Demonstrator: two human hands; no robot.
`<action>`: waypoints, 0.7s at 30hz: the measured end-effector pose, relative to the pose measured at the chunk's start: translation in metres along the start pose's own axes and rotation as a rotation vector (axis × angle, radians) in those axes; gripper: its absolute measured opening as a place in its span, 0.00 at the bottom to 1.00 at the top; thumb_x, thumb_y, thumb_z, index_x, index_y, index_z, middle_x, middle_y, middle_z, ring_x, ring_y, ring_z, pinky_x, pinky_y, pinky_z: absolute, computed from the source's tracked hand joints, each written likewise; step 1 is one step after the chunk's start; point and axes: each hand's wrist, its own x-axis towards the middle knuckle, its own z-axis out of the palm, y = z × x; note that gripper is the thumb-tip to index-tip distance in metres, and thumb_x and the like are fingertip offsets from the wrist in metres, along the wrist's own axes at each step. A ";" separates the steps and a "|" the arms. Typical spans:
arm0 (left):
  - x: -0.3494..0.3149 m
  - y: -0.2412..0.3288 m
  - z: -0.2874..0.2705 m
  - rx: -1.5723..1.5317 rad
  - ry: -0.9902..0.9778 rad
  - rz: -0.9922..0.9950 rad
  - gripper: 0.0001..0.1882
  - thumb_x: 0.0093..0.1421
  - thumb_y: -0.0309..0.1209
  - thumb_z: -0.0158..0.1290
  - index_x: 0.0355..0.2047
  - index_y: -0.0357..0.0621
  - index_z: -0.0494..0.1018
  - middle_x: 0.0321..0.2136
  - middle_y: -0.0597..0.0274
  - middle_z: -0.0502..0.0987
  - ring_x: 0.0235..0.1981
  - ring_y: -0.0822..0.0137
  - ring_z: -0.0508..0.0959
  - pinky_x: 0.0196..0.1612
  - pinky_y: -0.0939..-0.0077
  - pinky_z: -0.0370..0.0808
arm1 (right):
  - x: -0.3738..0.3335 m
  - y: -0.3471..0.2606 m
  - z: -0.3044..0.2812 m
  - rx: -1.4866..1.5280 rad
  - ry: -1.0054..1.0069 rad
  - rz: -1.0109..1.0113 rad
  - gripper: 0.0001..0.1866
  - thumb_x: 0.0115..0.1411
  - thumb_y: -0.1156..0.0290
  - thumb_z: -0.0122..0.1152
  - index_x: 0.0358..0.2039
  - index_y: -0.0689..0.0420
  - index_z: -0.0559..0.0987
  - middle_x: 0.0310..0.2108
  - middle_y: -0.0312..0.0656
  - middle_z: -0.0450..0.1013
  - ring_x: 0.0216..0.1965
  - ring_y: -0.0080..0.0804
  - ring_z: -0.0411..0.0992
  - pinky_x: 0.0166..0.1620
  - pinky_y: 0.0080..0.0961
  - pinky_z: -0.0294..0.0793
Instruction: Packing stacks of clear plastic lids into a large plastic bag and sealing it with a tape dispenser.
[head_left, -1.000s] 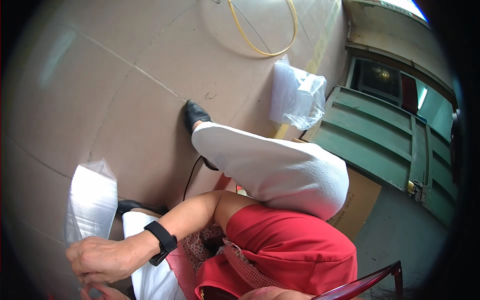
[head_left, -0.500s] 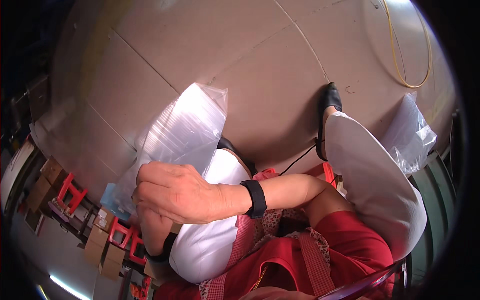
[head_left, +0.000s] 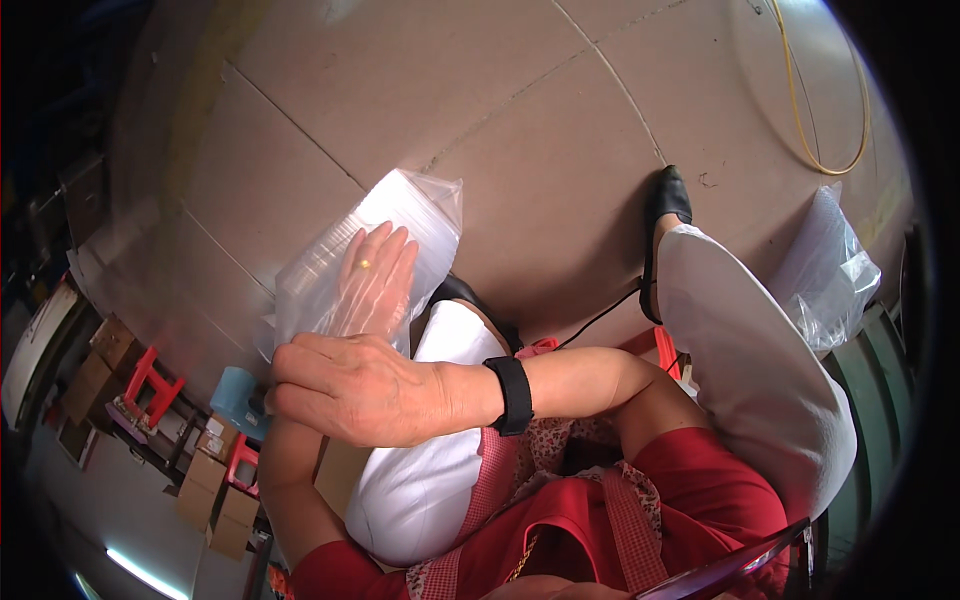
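Note:
A clear plastic bag (head_left: 312,290) stands slanted beside my left knee. Inside it is a stack of thin, white, ridged pieces (head_left: 415,205) whose kind I cannot make out. My left hand (head_left: 375,285), with a ring on one finger, lies flat against the stack with its fingers stretched out. Plastic film shows over part of this hand, so it appears to be inside the bag. My right hand (head_left: 355,390), below a black wristband (head_left: 510,395), is closed on the gathered plastic at the bag's near end. Its fingertips are hidden from view.
At the right lies another clear plastic bag (head_left: 825,275), next to a dark green ribbed surface (head_left: 870,370). A yellow cable (head_left: 855,150) loops on the tiled floor (head_left: 500,100). At the left are a blue container (head_left: 238,398), red stools (head_left: 150,390) and cardboard boxes (head_left: 205,475).
My left hand has moved from below my right hand, near the bag's end, forward onto the stack, and its fingers have spread. My right hand has stayed nearly in place.

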 end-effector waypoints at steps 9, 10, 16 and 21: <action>0.053 -0.006 0.063 0.208 -0.270 0.254 0.23 0.57 0.37 0.54 0.48 0.32 0.72 0.52 0.44 0.71 0.59 0.50 0.66 0.65 0.53 0.55 | -0.017 0.010 -0.005 -0.019 -0.087 0.007 0.08 0.43 0.75 0.58 0.26 0.61 0.70 0.31 0.43 0.63 0.31 0.35 0.69 0.28 0.26 0.74; 0.045 -0.007 0.056 0.227 -0.271 0.230 0.23 0.57 0.37 0.54 0.48 0.32 0.72 0.52 0.44 0.71 0.59 0.50 0.66 0.65 0.54 0.55 | -0.017 0.004 0.001 -0.018 -0.136 -0.005 0.08 0.44 0.75 0.58 0.26 0.61 0.71 0.31 0.43 0.64 0.32 0.35 0.69 0.29 0.26 0.75; 0.061 -0.014 0.074 0.238 -0.358 0.172 0.24 0.57 0.38 0.53 0.48 0.32 0.72 0.52 0.45 0.71 0.59 0.51 0.66 0.65 0.55 0.55 | -0.016 0.002 0.003 -0.022 -0.205 -0.008 0.09 0.46 0.73 0.57 0.28 0.62 0.72 0.32 0.44 0.64 0.32 0.35 0.69 0.30 0.26 0.76; 0.063 -0.018 0.081 0.244 -0.412 0.148 0.24 0.57 0.38 0.53 0.49 0.32 0.72 0.53 0.45 0.71 0.60 0.52 0.66 0.65 0.56 0.54 | -0.013 0.002 -0.009 -0.012 -0.173 -0.003 0.08 0.47 0.73 0.57 0.28 0.62 0.72 0.31 0.43 0.63 0.31 0.35 0.69 0.30 0.28 0.76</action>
